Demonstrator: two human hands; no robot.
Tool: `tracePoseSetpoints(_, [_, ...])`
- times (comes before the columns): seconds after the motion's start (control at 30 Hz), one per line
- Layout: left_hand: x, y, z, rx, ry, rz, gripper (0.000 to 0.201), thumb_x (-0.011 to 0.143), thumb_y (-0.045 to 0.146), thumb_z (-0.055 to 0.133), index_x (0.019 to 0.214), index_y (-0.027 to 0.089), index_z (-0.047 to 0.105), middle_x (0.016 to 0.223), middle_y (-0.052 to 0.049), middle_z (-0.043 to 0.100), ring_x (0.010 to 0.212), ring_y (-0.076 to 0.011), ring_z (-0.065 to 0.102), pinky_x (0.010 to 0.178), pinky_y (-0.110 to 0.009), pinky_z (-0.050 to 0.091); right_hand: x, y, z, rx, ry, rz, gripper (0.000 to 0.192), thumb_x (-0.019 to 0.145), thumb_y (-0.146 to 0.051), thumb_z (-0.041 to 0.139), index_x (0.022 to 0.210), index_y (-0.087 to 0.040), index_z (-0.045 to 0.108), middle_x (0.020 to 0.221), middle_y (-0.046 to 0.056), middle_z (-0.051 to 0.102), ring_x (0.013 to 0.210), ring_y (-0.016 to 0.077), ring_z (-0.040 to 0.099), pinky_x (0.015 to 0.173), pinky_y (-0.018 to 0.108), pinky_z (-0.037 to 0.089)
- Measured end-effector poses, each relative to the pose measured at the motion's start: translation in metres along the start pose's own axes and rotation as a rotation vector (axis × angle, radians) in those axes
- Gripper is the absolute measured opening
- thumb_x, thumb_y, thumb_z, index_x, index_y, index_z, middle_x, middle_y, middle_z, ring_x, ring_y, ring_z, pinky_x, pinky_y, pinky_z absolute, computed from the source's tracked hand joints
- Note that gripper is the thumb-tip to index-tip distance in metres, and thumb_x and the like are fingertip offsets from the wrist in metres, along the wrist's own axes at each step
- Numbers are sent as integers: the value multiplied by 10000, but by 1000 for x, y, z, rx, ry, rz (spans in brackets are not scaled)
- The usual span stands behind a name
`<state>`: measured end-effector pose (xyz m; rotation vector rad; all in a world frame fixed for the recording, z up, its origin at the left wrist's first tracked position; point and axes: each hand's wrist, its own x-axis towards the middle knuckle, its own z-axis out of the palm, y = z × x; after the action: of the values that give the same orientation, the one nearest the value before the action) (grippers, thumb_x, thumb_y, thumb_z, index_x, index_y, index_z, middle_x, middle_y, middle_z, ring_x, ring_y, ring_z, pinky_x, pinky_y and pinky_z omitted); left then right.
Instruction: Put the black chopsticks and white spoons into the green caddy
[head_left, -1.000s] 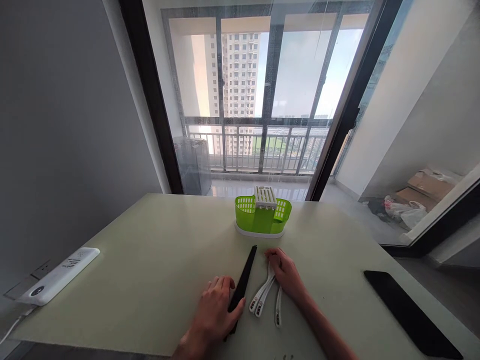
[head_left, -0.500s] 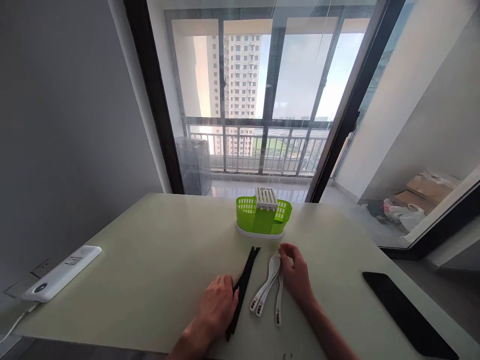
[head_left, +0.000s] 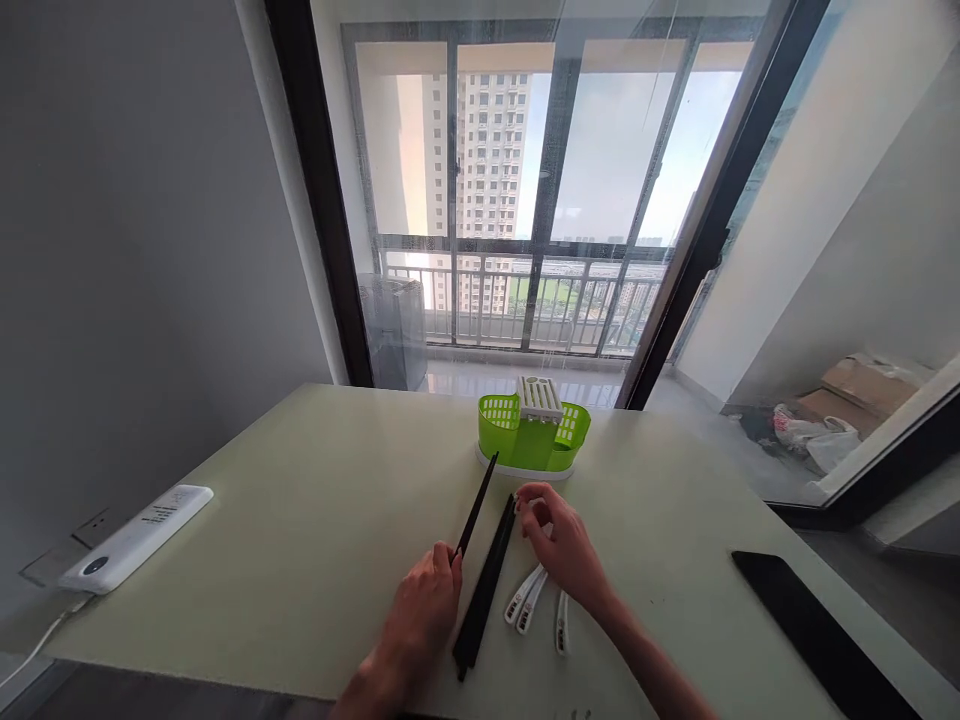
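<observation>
Chopsticks: left hand [head_left: 424, 610] pinches one black chopstick [head_left: 475, 505], its tip angled toward the green caddy [head_left: 532, 440]. Right hand [head_left: 559, 545], fingers curled, touches the remaining black chopsticks [head_left: 484, 590] beside white spoons [head_left: 529, 600], whose handle markings are unreadable.

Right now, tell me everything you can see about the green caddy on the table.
The green caddy is a bright green, plastic-looking oval holder with slotted upper walls, standing upright on a white base. A white slotted insert rises from its middle. It stands at the far side of the table, near the window. No hand touches it, and no contents show.
</observation>
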<state>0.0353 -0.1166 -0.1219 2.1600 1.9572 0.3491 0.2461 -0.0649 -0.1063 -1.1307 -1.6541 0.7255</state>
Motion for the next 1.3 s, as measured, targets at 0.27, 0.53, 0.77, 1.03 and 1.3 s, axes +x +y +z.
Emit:
tracePoseSetpoints(0.27, [-6,-10,-7,-315,173,103,213,1030,264,214,934,235,402,843,-30,621,712,-165,649,662,-289,458,49,-39,42,266,-401,123,480,902,-642,502,1058,-197,594,683,-57,513,424,76,413,387,212,341])
tracePoseSetpoints(0.53, [0,-20,-17,-666,249,101,289,1016,450,369,1078,240,559,1001,-38,712,898,-187,675,821,-314,522,53,-89,28,-28,-340,-334,278,1011,-402,475,876,-218,634,864,25,644,749,140,561,695,253,427])
tracePoseSetpoints(0.77, [-1,-36,-17,-621,278,177,224,952,422,560,1000,282,728,1048,-12,759,996,-202,697,923,-317,533,38,-78,35,-102,-439,-417,262,1033,-345,452,933,-239,670,958,29,678,825,150,616,741,252,452])
tracePoseSetpoints(1.03, [-3,-43,-8,-612,315,98,201,890,405,649,972,273,775,983,-17,783,920,-211,723,844,-308,581,39,-81,36,-110,-377,-356,223,1008,-340,508,898,-219,659,832,-6,637,673,112,542,628,226,412])
tracePoseSetpoints(1.3, [-7,-46,-5,-632,340,98,237,904,435,638,1022,278,769,996,-24,772,940,-217,720,869,-344,593,47,-109,32,-115,-127,-354,225,1004,-357,497,852,-219,589,721,-30,575,630,112,485,630,220,395])
